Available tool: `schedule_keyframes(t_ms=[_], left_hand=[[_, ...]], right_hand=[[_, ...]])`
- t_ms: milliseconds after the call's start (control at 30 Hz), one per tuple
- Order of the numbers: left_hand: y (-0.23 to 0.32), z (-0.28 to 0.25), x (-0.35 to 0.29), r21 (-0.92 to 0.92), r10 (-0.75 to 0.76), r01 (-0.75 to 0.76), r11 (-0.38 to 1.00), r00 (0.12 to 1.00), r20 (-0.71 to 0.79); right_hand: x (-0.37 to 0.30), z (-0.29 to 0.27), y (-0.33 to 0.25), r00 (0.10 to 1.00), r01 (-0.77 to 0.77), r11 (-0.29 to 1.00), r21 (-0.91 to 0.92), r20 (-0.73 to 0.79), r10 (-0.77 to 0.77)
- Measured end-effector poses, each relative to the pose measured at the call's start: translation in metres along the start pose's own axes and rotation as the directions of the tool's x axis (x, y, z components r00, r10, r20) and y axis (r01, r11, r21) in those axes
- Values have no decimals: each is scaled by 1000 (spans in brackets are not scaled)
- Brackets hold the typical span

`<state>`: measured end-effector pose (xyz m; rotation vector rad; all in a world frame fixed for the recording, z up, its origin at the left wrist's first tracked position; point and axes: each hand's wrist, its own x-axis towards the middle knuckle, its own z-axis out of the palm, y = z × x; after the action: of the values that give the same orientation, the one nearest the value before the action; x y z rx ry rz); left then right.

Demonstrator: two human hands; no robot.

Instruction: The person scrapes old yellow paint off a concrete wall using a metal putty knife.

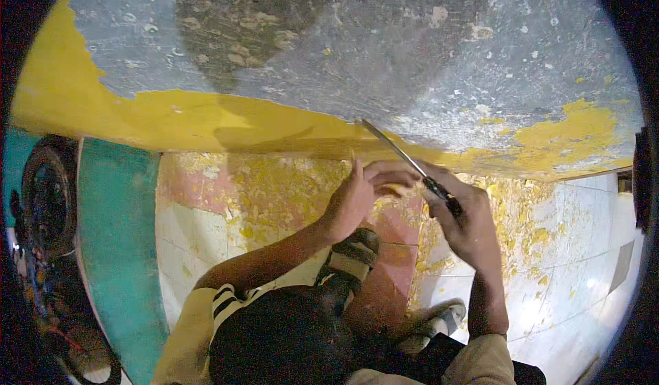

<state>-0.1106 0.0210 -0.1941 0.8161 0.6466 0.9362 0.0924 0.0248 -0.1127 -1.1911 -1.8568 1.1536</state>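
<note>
My right hand (465,210) is closed round the black handle of a knife (398,148) with a long, narrow metal blade, seen almost edge-on. The knife slants up and left, its tip at the wall where yellow paint (274,120) borders a bare grey patch (384,48). My left hand (353,196) is just left of the handle, fingers loosely bent and apart, with nothing visible in it. Its fingertips come close to the right hand; whether they touch I cannot tell.
Yellow paint flakes (264,199) litter the red and white floor tiles along the wall's foot. My sandalled foot (353,254) and another shoe (446,316) are below my hands. A green strip (120,234) and a dark wheel (49,186) are at the left.
</note>
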Motion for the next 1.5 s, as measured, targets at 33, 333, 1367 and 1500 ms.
schedule_keyframes(t_ms=[33,333,1367,1500], left_hand=[[-3,10,8,-88,85,-94,992,991,-106],[-7,23,9,-265,331,-419,869,888,-320],[-76,38,47,-397,0,-74,915,983,-184],[-63,34,46,-405,72,-177,897,963,-261]], right_hand=[[-1,5,1,1000,-9,1000,-7,-4,9],[24,91,5,969,218,971,94,-142,-204],[-40,43,88,962,-2,989,147,-269,42],[-28,45,73,967,-82,973,218,-219,131]])
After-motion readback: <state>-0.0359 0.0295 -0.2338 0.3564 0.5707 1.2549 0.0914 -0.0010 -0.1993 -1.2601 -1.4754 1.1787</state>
